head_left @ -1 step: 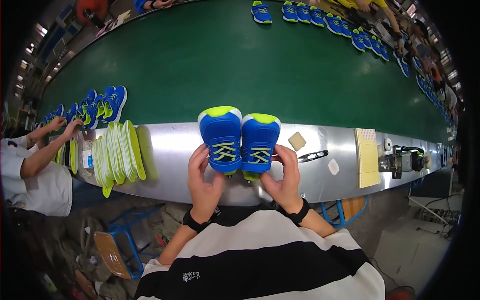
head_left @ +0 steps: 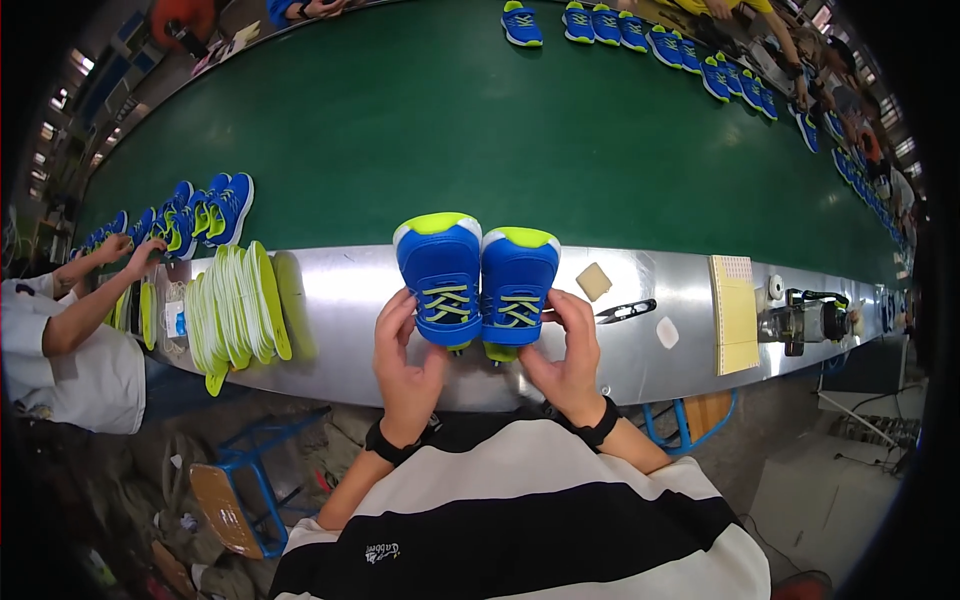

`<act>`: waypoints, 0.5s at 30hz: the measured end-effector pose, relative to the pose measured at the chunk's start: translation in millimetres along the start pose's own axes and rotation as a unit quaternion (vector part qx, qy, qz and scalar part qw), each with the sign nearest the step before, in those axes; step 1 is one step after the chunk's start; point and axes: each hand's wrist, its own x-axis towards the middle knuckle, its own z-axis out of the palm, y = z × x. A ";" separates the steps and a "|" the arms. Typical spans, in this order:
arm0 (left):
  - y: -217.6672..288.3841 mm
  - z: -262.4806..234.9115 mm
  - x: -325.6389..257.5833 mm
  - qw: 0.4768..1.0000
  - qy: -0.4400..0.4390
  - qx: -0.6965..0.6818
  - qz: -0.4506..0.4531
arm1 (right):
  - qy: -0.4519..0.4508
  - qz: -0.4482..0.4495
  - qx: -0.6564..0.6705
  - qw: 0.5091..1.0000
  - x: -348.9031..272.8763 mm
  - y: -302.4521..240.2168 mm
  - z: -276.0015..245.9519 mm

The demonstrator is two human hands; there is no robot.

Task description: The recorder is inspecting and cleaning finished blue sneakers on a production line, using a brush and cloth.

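Between both grips [head_left: 408,378], blue shoes [head_left: 440,268]

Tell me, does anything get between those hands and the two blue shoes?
Nothing visible does: the left hand holds the left shoe directly, and the right hand the right shoe. The black tool lies off to the right.

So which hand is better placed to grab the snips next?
Probably the right hand: it's nearer the snips, though holding a shoe. The left hand is farther, holding the other shoe.
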 end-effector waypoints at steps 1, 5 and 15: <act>1.3 -0.6 0.8 1.000 0.002 0.002 0.008 | 0.002 0.001 0.000 1.000 0.3 -0.5 -0.1; 4.6 -1.0 3.2 0.999 0.004 0.019 0.029 | 0.010 -0.012 0.020 1.000 2.0 -2.8 -1.5; 7.8 -2.0 3.5 0.999 0.006 0.031 0.032 | 0.012 -0.022 0.012 1.000 1.9 -4.6 -2.8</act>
